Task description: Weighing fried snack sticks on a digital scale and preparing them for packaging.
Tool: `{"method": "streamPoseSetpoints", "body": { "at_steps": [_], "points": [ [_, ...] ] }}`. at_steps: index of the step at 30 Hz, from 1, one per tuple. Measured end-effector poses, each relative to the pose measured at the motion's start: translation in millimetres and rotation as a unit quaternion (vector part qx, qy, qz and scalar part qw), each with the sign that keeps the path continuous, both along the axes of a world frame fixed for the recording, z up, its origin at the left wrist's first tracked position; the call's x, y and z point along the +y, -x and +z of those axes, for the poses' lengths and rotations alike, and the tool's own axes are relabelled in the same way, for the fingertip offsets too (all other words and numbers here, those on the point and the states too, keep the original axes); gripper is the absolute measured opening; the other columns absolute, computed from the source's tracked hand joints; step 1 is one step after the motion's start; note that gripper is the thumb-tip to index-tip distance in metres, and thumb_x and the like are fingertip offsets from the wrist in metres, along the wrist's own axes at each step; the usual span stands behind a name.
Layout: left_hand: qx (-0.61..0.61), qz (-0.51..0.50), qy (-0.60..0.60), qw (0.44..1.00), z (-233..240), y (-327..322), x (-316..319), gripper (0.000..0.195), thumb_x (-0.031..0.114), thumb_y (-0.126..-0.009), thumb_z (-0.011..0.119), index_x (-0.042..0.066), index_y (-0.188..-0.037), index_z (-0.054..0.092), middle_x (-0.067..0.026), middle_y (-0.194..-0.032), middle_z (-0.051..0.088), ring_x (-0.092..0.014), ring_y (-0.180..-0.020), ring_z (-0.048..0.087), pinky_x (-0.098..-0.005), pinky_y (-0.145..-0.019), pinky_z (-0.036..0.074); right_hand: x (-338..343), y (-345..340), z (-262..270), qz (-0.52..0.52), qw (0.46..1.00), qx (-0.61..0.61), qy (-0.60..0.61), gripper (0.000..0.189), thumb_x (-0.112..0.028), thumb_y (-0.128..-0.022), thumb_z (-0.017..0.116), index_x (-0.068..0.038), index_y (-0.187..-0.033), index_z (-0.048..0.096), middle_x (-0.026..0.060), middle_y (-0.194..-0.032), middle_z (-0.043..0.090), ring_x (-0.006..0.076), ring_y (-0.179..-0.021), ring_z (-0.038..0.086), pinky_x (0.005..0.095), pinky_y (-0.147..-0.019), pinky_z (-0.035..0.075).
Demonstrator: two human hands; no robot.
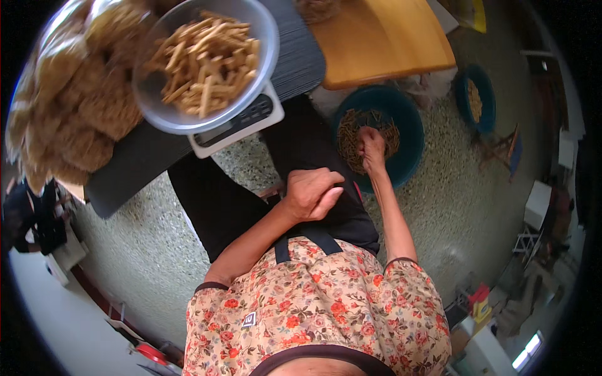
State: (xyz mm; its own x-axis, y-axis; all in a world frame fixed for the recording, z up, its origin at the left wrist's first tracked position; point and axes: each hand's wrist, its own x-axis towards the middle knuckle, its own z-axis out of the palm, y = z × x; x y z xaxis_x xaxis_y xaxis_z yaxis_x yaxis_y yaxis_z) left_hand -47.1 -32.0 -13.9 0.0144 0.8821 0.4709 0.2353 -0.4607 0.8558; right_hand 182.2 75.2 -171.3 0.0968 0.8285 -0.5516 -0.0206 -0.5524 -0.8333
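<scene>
My right hand [371, 145] is down in a deep teal plastic basin [410, 141], its fingers curled at a heap of thin brown stick-like pieces [349, 136]. Whether a piece is between those fingers is hidden. My left hand [312, 195] rests over my right thigh with curled fingers, and nothing shows in it. Ahead on the left, a translucent plastic bowl [162, 120] holds light-brown sticks [207, 70]. It sits on a white digital scale [244, 127], which overhangs the edge of a dark tabletop [136, 164].
Clear plastic bags of brown material [89, 103] are piled at the left. A yellow-brown wooden surface [381, 42] juts out above the basin. Farther right, another teal basin [489, 103] with pale pieces stands near a folding stool [501, 150]. A dark-clothed person [35, 221] is at far left.
</scene>
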Motion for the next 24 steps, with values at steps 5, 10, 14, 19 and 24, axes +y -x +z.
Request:
{"method": "streamPoseSetpoints", "body": {
  "at_steps": [5,10,14,19,24],
  "points": [
    [0.038,-0.004,0.028,0.999,-3,-1,-4,0.017,0.015,-0.090,0.059,0.001,-0.096,0.068,-0.0066,-0.063,0.054,-0.022,-0.051,0.056,-0.0338,-0.047,0.042,-2,-17,-55,-0.020,0.999,-0.044,-0.002,0.022,-0.016,-0.094,0.066,-0.006,-0.113,0.064,0.0012,-0.084,0.061,0.0086,-0.064,0.053,0.0268,-0.053,0.042],
    [0.055,0.015,0.068,0.996,-5,-4,-7,0.031,0.026,-0.099,0.049,0.002,-0.097,0.068,-0.0038,-0.059,0.051,-0.019,-0.046,0.052,-0.0320,-0.045,0.038,4,-14,-87,0.083,0.946,-0.306,-0.072,0.022,-0.011,-0.092,0.068,-0.003,-0.112,0.067,0.0063,-0.089,0.066,0.0189,-0.078,0.064,0.0339,-0.071,0.052],
    [0.073,-0.001,0.069,0.995,-3,-3,-4,0.022,0.019,-0.092,0.060,0.000,-0.097,0.069,-0.0039,-0.060,0.052,-0.020,-0.048,0.055,-0.0333,-0.045,0.042,10,21,-101,0.179,0.892,-0.307,-0.280,0.021,-0.009,-0.089,0.068,-0.002,-0.109,0.069,0.0122,-0.093,0.069,0.0280,-0.084,0.068,0.0374,-0.080,0.053],
    [0.095,-0.021,0.054,0.994,-1,-2,5,0.020,0.015,-0.086,0.066,0.000,-0.098,0.069,-0.0055,-0.064,0.056,-0.021,-0.051,0.058,-0.0345,-0.046,0.044,39,90,-149,0.324,0.888,-0.244,-0.216,0.021,-0.013,-0.085,0.070,-0.001,-0.103,0.068,0.0184,-0.095,0.070,0.0351,-0.087,0.068,0.0409,-0.079,0.054],
    [0.106,-0.009,0.041,0.993,-3,2,5,0.020,0.016,-0.083,0.072,0.002,-0.098,0.070,-0.0061,-0.067,0.057,-0.022,-0.052,0.059,-0.0342,-0.045,0.045,78,109,-205,0.508,0.814,-0.272,-0.071,0.021,-0.015,-0.092,0.058,-0.007,-0.107,0.070,0.0166,-0.108,0.070,0.0387,-0.099,0.067,0.0482,-0.089,0.052]
  ]
}}
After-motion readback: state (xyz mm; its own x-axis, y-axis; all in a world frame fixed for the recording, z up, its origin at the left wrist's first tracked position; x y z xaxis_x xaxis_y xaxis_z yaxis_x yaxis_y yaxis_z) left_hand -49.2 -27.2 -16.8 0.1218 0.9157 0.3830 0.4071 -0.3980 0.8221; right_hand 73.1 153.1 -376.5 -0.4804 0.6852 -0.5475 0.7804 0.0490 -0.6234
